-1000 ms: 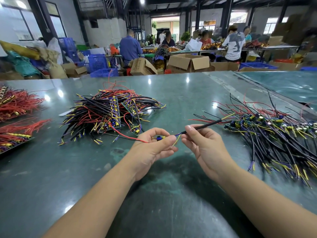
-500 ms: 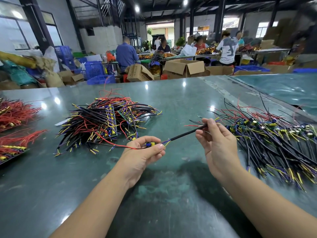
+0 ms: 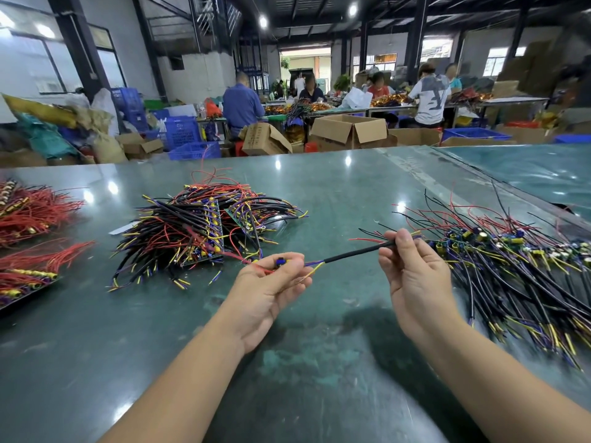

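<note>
My left hand [image 3: 271,286] pinches a small blue component [image 3: 280,261] with a red lead trailing left and purple and yellow leads running right. Those leads enter a black sleeve [image 3: 355,253], stretched level above the green table [image 3: 319,362]. My right hand [image 3: 412,273] grips the sleeve's far end between thumb and fingers, right beside the pile of sleeved wires [image 3: 518,276].
A heap of wired circuit boards [image 3: 198,231] lies behind my left hand. Red wire bundles [image 3: 28,212] sit at the left edge. Cardboard boxes [image 3: 348,131], blue crates and seated workers stand beyond the table's far edge.
My hands have drawn apart: the right slid along the black sleeve towards the right pile, the left stayed on the blue component. The sleeve now spans the gap between them.
</note>
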Motion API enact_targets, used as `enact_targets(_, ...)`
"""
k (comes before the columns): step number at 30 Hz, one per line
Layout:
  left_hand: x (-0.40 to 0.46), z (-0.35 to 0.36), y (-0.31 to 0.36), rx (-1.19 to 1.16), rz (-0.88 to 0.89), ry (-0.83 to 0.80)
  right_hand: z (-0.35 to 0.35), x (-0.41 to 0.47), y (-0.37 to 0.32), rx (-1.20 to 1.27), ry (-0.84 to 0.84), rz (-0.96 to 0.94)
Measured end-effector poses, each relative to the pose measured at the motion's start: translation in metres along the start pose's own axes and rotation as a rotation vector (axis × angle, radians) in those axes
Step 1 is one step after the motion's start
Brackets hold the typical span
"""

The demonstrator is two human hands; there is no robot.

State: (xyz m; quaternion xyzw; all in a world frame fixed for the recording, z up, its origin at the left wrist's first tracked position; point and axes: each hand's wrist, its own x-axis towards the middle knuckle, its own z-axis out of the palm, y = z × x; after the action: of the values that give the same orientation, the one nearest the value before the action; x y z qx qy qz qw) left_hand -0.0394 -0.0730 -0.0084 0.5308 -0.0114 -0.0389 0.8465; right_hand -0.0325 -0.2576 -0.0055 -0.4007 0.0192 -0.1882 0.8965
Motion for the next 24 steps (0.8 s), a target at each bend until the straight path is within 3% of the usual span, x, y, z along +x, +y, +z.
enact_targets(12, -0.003, 0.004, 0.006, -0.102, -0.064, -0.037, -0.005, 0.01, -0.002, 0.07, 0.214, 0.117)
enact_targets(14, -0.001, 0.002, 0.007, -0.113, -0.04, -0.009, -0.006, 0.01, -0.002, -0.145, 0.252, 0.029)
enact_targets(17, 0.0, -0.001, 0.009, -0.132, -0.028, 0.02, -0.01, 0.01, -0.012, -0.737, 0.314, -0.324)
enact_targets(19, 0.001, 0.0, 0.008, -0.12, -0.038, 0.024, -0.009, 0.002, -0.02, -1.046, 0.235, -0.703)
enact_targets(21, 0.0, 0.001, 0.006, -0.075, -0.067, 0.008, -0.005, -0.009, -0.016, -1.299, 0.024, -1.036)
enact_targets(22, 0.0, 0.002, 0.005, -0.04, -0.084, -0.009, -0.002, -0.015, -0.01, -1.372, -0.124, -1.119)
enact_targets(24, -0.002, 0.003, 0.003, 0.025, -0.106, -0.041, 0.004, -0.026, 0.003, -1.429, -0.432, -1.091)
